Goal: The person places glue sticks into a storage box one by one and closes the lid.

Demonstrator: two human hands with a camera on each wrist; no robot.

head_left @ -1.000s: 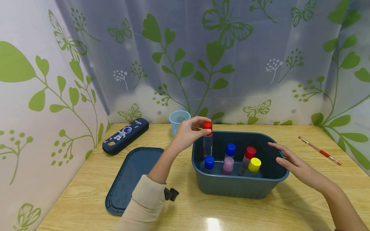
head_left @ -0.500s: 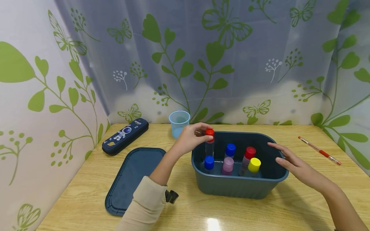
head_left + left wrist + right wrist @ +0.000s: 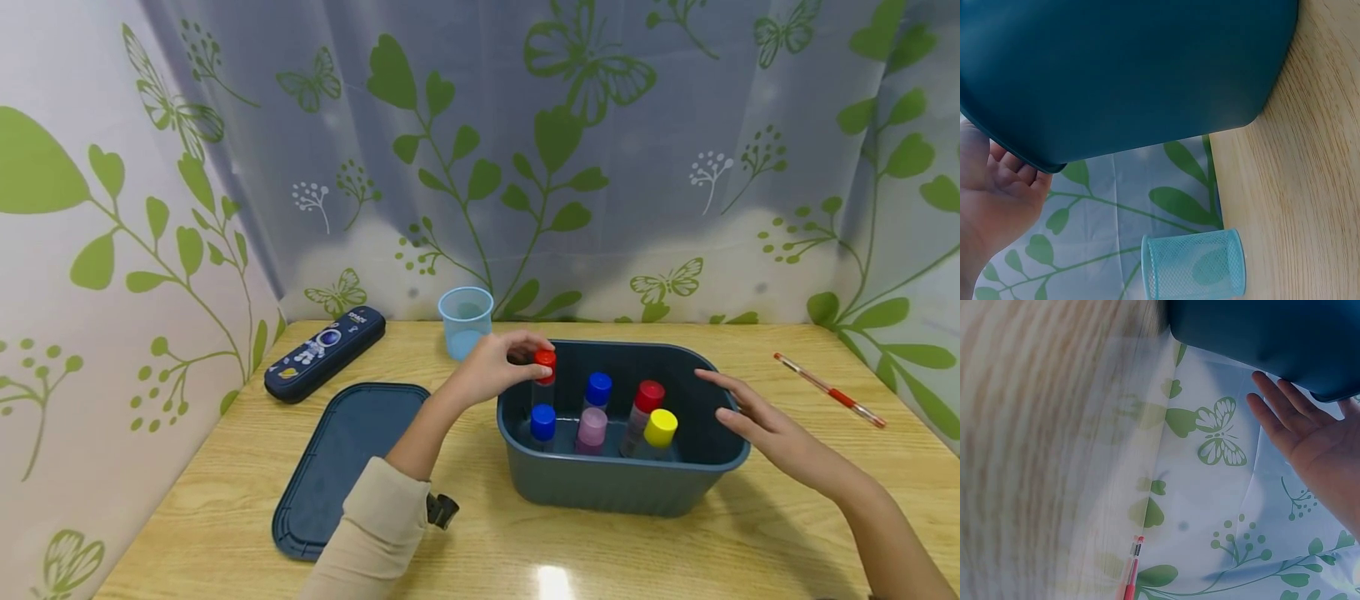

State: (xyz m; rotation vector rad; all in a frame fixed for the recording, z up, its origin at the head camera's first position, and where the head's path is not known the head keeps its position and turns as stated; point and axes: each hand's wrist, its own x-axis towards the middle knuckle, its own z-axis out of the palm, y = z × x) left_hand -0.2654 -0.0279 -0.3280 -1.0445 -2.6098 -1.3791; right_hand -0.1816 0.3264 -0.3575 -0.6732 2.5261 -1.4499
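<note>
My left hand (image 3: 498, 365) pinches the red cap of a clear bottle (image 3: 545, 367), which stands upright inside the left end of a dark blue bin (image 3: 600, 483). In the left wrist view the bin wall hides that bottle. Around it in the bin stand several more capped bottles: a blue-capped bottle (image 3: 543, 422), another blue-capped bottle (image 3: 598, 388), a pink-capped bottle (image 3: 592, 428), a second red-capped bottle (image 3: 647, 402) and a yellow-capped bottle (image 3: 661, 429). My right hand (image 3: 780, 442) rests at the bin's right rim, its fingers fairly straight.
A dark blue lid (image 3: 348, 467) lies left of the bin, partly behind the left forearm. Behind it are an astronaut pencil case (image 3: 326, 354) and a light blue mesh cup (image 3: 466, 321). A red pen (image 3: 830, 390) lies at the right. A patterned curtain (image 3: 480, 167) closes off the back.
My left hand has lowered the red-capped bottle deeper into the bin, moving slightly to the right. More of the mesh cup shows now. My right hand has stayed at the rim.
</note>
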